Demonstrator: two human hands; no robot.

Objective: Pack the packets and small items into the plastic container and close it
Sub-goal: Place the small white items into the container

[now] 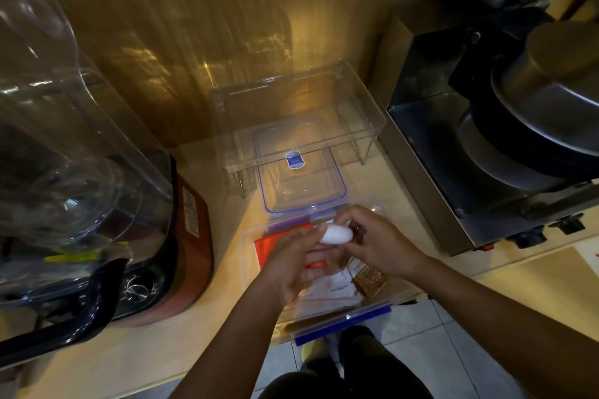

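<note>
A clear plastic container [372, 312] with blue clips sits at the counter's front edge. Inside it lie a red packet [264, 246], a brown packet [369, 277] and white packets [327, 291]. Its clear lid [298, 185], blue-rimmed with a small label, lies flat just behind it. Both hands hover over the open container. My left hand [291, 264] and my right hand [372, 241] together hold a small white oval item [335, 234] by its ends. A small orange thing [316, 265] shows under my left fingers.
A clear acrylic riser [291, 107] stands over the lid's far half. A blender with a clear dome [64, 155] fills the left. A steel appliance with a pot [518, 139] stands on the right. The counter's front edge runs below my forearms.
</note>
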